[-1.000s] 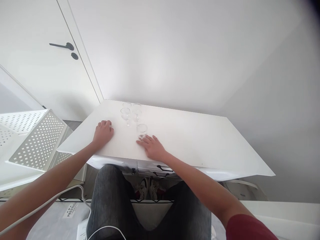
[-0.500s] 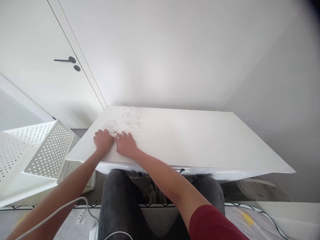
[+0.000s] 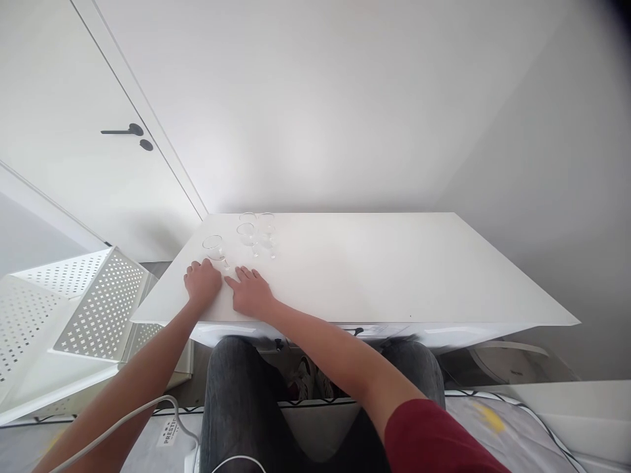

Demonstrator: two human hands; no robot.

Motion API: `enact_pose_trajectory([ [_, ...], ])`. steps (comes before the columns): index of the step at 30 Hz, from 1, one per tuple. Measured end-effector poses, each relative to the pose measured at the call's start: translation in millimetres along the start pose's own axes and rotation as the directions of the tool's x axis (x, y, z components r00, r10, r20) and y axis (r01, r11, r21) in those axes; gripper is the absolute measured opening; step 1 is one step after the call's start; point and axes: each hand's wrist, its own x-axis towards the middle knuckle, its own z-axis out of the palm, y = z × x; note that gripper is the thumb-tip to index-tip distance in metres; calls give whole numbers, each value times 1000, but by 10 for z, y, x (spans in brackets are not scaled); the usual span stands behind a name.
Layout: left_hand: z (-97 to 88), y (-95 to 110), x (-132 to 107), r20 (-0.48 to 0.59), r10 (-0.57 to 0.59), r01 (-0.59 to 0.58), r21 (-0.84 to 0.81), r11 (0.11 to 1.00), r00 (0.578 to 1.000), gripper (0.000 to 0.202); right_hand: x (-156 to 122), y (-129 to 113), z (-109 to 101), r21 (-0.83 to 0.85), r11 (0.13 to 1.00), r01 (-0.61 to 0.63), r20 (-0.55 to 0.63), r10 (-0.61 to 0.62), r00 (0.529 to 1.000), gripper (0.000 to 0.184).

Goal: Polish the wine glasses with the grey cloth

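A clear stemmed glass stands upright at the left of the white tabletop, its foot just beyond my hands. My left hand rests beside it with fingers curled in; I see nothing in them. Its fingertips are close to the bowl, and whether they touch it I cannot tell. My right hand lies flat on the table to the right of the foot, fingers spread and holding nothing. Several more clear glasses, among them a front one and one to its right, are grouped behind.
A wall rises behind the table, with a door handle at the left. White perforated shelving stands beside the table's left end. A white cable crosses over my left forearm.
The view has shifted slightly. My right hand has drawn a little back from the nearest glass, and my left hand sits slightly lower beside it. That glass has shifted slightly left and away.
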Motion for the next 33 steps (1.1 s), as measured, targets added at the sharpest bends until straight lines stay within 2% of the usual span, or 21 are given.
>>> enact_pose_trajectory([
  [4, -22, -5, -69, 23, -28, 28, -11, 1000, 999, 40, -499, 329, -235, -74, 976, 207, -45, -211, 977, 40],
  [7, -13, -48, -241, 31, -15, 16, -22, 1000, 999, 40, -844, 835, -493, -145, 979, 143, -69, -154, 986, 36],
  [9, 7, -100, -397, 4, 29, -29, -25, 999, 1000, 38, -1027, 1262, -667, -167, 985, 46, -108, -64, 992, 42],
  [11, 22, -147, -559, -23, 61, -62, -62, 996, 998, 34, -1136, 1702, -826, -186, 975, -123, -181, 88, 979, 46],
  [12, 22, -157, -638, -45, 60, -64, -95, 993, 997, 31, -1154, 1909, -895, -155, 963, -220, -197, 188, 962, 44],
  [14, -2, -126, -798, -137, 21, -47, -191, 981, 990, 23, -1112, 2266, -1003, 0, 916, -401, -217, 391, 894, 44],
  [16, -63, -3, -958, -255, -4, -80, -316, 945, 967, 18, -998, 2533, -1073, 246, 881, -404, -269, 463, 845, 43],
  [17, -105, 95, -1034, -285, 22, -134, -382, 914, 958, 18, -934, 2634, -1096, 403, 852, -335, -313, 472, 824, 41],
  [18, -150, 214, -1101, -283, 65, -191, -449, 873, 957, 19, -877, 2718, -1116, 563, 794, -229, -358, 485, 798, 38],
  [20, -233, 493, -1188, -187, 146, -229, -577, 784, 971, 18, -807, 2845, -1150, 813, 582, 14, -397, 537, 745, 41],
  [22, -277, 777, -1187, 8, 167, -114, -703, 702, 986, 31, -804, 2931, -1187, 923, 349, 160, -350, 592, 726, 51],
  [24, -265, 1016, -1102, 166, 176, 3, -737, 676, 970, 46, -841, 2979, -1226, 961, 212, 179, -274, 625, 731, 56],
  [26, -206, 1192, -976, 212, 160, 53, -743, 667, 964, 53, -881, 2994, -1259, 980, 150, 133, -198, 630, 751, 58],
  [30, -89, 1425, -790, 193, 125, 87, -810, 580, 973, 55, -904, 2973, -1291, 998, 36, 47, -60, 588, 807, 63],
  [32, -59, 1514, -746, 198, 123, 111, -855, 506, 972, 57, -901, 2965, -1292, 999, 27, 30, -40, 528, 849, 75],
  [33, -45, 1552, -728, 202, 132, 120, -878, 464, 971, 59, -898, 2966, -1289, 998, 50, 27, -48, 494, 868, 87],
])
